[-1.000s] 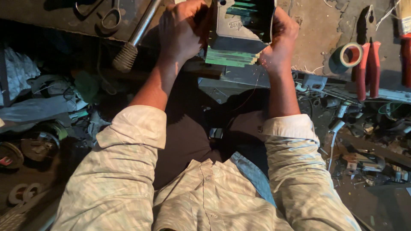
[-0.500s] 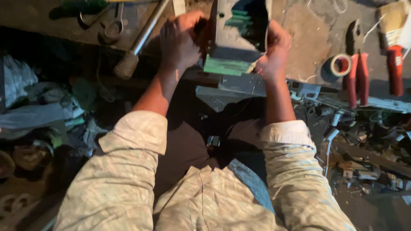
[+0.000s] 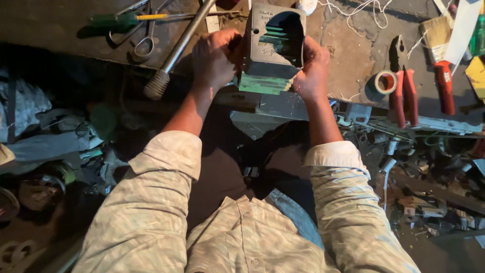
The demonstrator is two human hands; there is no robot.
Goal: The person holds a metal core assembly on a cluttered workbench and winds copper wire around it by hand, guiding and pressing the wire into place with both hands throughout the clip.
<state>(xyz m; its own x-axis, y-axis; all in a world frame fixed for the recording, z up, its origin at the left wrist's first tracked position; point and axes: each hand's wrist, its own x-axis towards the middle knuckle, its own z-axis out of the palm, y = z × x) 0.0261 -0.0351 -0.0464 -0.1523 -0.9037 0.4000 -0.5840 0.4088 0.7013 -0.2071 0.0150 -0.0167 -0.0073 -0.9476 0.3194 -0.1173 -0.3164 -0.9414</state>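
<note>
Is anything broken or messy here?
The grey casing held by the left hand and right hand gapes open on one side, showing green parts. Loose white string straggles across the bench.

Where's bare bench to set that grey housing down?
Bare patches: between the grey housing and the tape roll, and left of the scissors. Crowded: red-handled pliers and brush at right. Left hand and right hand grip the housing.
</note>
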